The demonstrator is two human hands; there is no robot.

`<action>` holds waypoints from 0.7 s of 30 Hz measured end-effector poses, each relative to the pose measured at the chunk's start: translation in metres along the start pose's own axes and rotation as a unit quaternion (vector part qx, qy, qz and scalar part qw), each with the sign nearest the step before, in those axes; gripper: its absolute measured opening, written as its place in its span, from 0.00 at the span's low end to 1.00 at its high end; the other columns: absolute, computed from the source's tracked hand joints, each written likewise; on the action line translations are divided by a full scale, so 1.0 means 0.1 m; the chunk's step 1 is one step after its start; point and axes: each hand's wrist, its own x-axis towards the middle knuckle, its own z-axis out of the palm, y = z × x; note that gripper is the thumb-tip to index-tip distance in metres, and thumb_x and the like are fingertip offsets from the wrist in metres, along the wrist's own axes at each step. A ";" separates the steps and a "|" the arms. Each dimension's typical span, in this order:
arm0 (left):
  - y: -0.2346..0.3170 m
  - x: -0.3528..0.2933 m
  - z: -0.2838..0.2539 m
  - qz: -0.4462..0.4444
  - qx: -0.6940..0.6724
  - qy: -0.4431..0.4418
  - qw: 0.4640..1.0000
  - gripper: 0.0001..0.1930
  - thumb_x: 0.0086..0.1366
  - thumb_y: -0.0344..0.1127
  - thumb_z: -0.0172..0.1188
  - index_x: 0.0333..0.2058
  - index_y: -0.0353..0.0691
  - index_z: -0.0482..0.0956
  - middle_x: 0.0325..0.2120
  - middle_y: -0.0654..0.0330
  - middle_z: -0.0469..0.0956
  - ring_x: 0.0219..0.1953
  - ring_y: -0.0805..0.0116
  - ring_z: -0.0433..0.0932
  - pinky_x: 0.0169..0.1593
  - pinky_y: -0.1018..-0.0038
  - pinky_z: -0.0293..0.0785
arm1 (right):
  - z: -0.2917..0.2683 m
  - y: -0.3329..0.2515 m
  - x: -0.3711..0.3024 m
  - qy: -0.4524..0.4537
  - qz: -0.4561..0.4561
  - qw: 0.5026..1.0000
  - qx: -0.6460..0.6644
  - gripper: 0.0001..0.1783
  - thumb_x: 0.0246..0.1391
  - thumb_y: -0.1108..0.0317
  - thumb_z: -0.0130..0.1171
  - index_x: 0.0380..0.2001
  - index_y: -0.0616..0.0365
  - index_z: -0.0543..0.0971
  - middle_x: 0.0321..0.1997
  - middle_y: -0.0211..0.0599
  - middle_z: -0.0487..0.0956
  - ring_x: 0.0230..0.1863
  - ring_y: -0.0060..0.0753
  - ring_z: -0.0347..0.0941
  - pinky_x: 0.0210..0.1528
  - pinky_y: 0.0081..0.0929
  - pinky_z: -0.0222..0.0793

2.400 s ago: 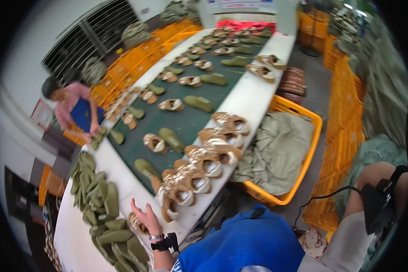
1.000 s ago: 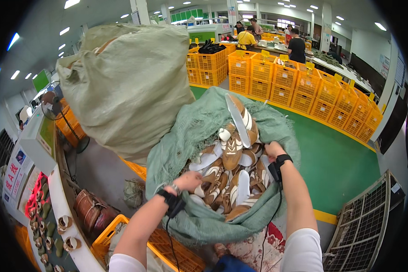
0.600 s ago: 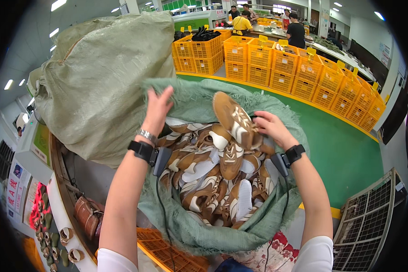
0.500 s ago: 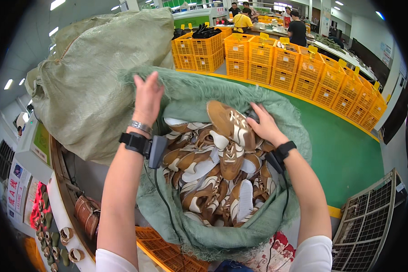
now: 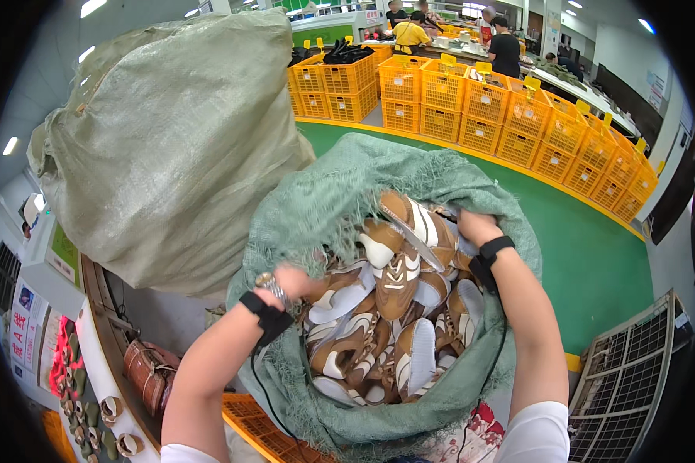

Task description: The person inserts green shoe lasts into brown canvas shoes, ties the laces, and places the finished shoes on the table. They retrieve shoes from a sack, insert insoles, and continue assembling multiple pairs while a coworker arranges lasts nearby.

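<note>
A green woven sack [image 5: 398, 424] with frayed edges gapes in front of me, full of brown and white sneakers [image 5: 396, 287] heaped in a jumble. One sneaker [image 5: 434, 225] lies tilted on top, towards the far right of the heap. Inside the left rim, my left hand [image 5: 300, 281] is low beside the shoes and blurred by motion. My right hand [image 5: 477, 226] reaches in at the right rim, between sack cloth and shoes. The fingers of both hands are hidden or smeared, so any grip does not show.
A large pale green sack [image 5: 170, 147] bulges at the left. Rows of stacked yellow crates [image 5: 440, 96] line the far side of the green floor. A metal grid rack [image 5: 625, 370] stands at right, a brown bag [image 5: 148, 374] at left, an orange crate [image 5: 266, 428] below.
My left hand has dropped from the far left rim down into the sack, and the far rim has fallen back. My right hand has moved right, off the top sneaker, which has tipped over.
</note>
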 end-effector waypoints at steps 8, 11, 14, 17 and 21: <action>-0.55 0.82 -0.28 -0.044 -0.013 0.117 0.992 0.18 0.60 0.45 0.57 0.45 0.41 0.78 0.43 0.52 0.78 0.47 0.54 0.75 0.52 0.61 0.69 | -0.08 0.06 0.46 -0.144 0.068 0.912 0.378 0.28 0.64 0.52 0.39 0.62 0.54 0.63 0.68 0.38 0.61 0.67 0.38 0.56 0.67 0.30 0.51; -0.43 0.91 -0.20 0.014 0.079 0.214 0.973 0.25 0.58 0.58 0.57 0.45 0.44 0.78 0.44 0.52 0.77 0.48 0.54 0.74 0.54 0.62 0.68 | -0.02 -0.01 0.51 -0.169 0.081 0.884 0.429 0.28 0.65 0.54 0.35 0.64 0.53 0.61 0.68 0.34 0.61 0.67 0.33 0.56 0.68 0.27 0.50; -0.39 1.02 -0.21 -0.074 -0.045 0.012 0.996 0.29 0.57 0.60 0.57 0.49 0.45 0.76 0.47 0.52 0.75 0.50 0.54 0.73 0.55 0.62 0.66 | -0.05 0.00 0.57 -0.161 0.077 0.926 0.333 0.31 0.63 0.49 0.37 0.64 0.55 0.60 0.70 0.35 0.56 0.70 0.35 0.51 0.69 0.28 0.47; -0.11 0.93 -0.14 -0.052 -0.050 0.065 0.995 0.28 0.60 0.53 0.56 0.52 0.40 0.72 0.49 0.51 0.73 0.51 0.54 0.72 0.55 0.61 0.66 | -0.16 0.18 0.50 -0.169 -0.037 0.961 0.215 0.32 0.63 0.47 0.38 0.64 0.54 0.61 0.70 0.34 0.57 0.69 0.36 0.52 0.69 0.30 0.47; 0.29 0.55 0.06 0.056 -0.111 0.079 0.989 0.23 0.62 0.43 0.55 0.53 0.39 0.70 0.51 0.52 0.72 0.53 0.55 0.70 0.57 0.64 0.66 | -0.18 0.25 0.44 -0.188 -0.023 0.962 0.196 0.31 0.63 0.47 0.38 0.63 0.54 0.61 0.69 0.35 0.58 0.69 0.36 0.53 0.69 0.30 0.47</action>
